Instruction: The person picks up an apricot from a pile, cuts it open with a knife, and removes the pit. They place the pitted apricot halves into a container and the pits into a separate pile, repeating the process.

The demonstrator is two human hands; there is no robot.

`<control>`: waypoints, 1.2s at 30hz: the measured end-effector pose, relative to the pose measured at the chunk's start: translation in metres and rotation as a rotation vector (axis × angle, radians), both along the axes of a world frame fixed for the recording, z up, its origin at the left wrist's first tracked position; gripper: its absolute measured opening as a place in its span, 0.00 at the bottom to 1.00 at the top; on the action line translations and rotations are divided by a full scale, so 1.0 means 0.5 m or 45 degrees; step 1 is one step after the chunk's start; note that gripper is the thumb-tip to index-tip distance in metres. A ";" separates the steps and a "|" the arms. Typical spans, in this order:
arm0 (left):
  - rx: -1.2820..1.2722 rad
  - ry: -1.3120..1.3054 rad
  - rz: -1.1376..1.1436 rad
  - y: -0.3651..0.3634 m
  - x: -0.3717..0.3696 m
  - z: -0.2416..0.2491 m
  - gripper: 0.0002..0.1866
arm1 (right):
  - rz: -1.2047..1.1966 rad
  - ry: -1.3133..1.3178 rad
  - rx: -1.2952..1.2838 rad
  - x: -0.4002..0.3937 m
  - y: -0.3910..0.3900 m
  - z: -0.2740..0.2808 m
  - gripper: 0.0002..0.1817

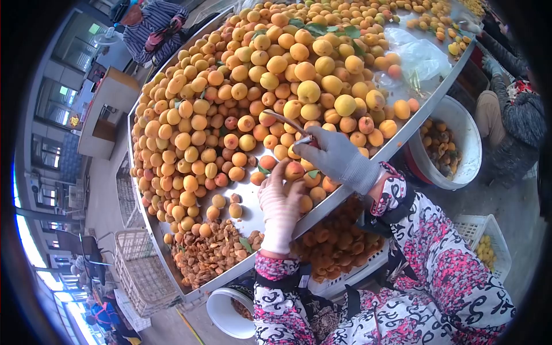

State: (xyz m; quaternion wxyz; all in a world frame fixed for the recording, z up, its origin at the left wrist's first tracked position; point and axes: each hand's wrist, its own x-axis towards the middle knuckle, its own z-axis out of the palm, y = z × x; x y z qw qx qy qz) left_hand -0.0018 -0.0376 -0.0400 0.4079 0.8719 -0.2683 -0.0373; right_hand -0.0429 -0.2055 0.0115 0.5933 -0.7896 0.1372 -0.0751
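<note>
My right hand (344,160), in a grey glove, is closed around the handle of a curved knife (286,121), its blade pointing up and left over the fruit. Close beside it, my left hand (278,204) wears a pale glove with bare fingertips. Its fingers, slightly blurred, curl about a reddish-orange apricot (294,171) at the near side of the metal table (265,194). A large heap of apricots (230,92) spreads beyond both hands. Small brown apricot pits (210,253) lie piled at the table's near left corner.
Below the table edge, a crate (339,241) holds opened apricot halves. A white bucket (230,313) stands left, and a larger bucket (468,144) with dark fruit right. Clear plastic bags (422,57) lie on the table. Other people stand at upper left and sit at right.
</note>
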 end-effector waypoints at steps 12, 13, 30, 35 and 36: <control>-0.952 0.993 -0.148 0.046 -0.033 0.101 0.33 | 0.210 0.100 0.377 -0.016 0.061 -0.012 0.18; -0.979 1.003 -0.120 0.044 -0.036 0.113 0.31 | 0.212 0.099 0.377 -0.017 0.061 -0.010 0.18; -0.895 0.919 -0.111 0.140 -0.003 0.115 0.29 | 0.632 0.047 -0.062 -0.073 0.098 -0.003 0.20; -0.886 0.914 -0.114 0.148 -0.005 0.107 0.33 | 0.652 0.179 0.091 -0.077 0.111 0.013 0.21; -0.887 0.918 -0.133 0.150 -0.002 0.103 0.33 | 0.652 0.181 0.092 -0.077 0.110 0.011 0.21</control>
